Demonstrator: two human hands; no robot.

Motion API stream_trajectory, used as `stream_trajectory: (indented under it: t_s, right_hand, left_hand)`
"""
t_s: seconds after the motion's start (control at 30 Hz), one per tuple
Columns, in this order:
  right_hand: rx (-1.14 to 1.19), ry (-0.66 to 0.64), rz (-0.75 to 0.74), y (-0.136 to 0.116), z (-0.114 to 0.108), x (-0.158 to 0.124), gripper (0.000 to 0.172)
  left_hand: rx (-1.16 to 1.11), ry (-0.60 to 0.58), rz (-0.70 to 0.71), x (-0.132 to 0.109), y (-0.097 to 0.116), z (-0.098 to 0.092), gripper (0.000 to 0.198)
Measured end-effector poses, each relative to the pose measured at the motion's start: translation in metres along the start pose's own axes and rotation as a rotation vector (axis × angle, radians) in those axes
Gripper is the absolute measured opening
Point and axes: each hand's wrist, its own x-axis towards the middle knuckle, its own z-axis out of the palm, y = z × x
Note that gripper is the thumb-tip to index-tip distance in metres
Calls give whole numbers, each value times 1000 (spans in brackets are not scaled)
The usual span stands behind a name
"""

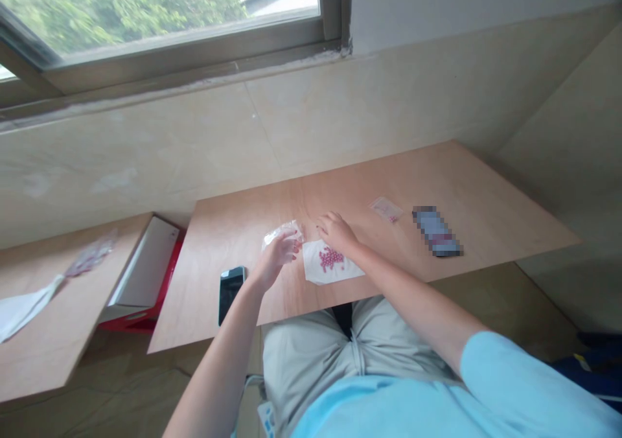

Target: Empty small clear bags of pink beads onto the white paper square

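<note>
My left hand [279, 254] is over the wooden table, palm turned to the right, its fingers loosely bent and apart with nothing visible in them. Just behind its fingers lies a crumpled clear plastic bag [283, 232]; whether they touch is not clear. My right hand [336, 232] reaches across the far edge of a white sheet of paper [315, 273], fingers pointing left and spread. On that sheet sits a loose heap of small pinkish-red beads [331, 258], right below this hand. A small clear bag [386, 209] with a few similar beads is farther right.
A dark phone [230, 290] lies left of my left forearm, and a pixelated phone-shaped object [437, 230] lies on the right. The tabletop [505, 221] backs onto a tiled wall under a window. Across a gap, another table [43, 360] holds a plastic bag [91, 254] and white paper [26, 305].
</note>
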Motion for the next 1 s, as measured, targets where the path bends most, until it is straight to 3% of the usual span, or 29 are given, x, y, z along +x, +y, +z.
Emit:
stream_trajectory:
  t_s: [0.07,0.17,0.33,0.57,0.77,1.0]
  right_hand:
    - [-46,-103,-29,6,3,22,29]
    - [-63,-159,-57,13,11,36,19]
    - [-56,-156,-88,17,16,33,18]
    - [-33,-215,-191,11,17,31,16]
    - [0,-207,-157,12,19,33,14]
    - [-10,-169,-142,17,16,25,13]
  left_hand:
    - [-199,-13,-51,-1,2,-5,63]
    - [-329,-3,-82,-4,4,-13,60]
    - [-242,17,-62,-6,2,-22,59]
    - [495,-59,83,-3,6,-9,54]
    - [1119,-92,234,-2,7,5,50]
    - [1558,-217,347,3,11,25,35]
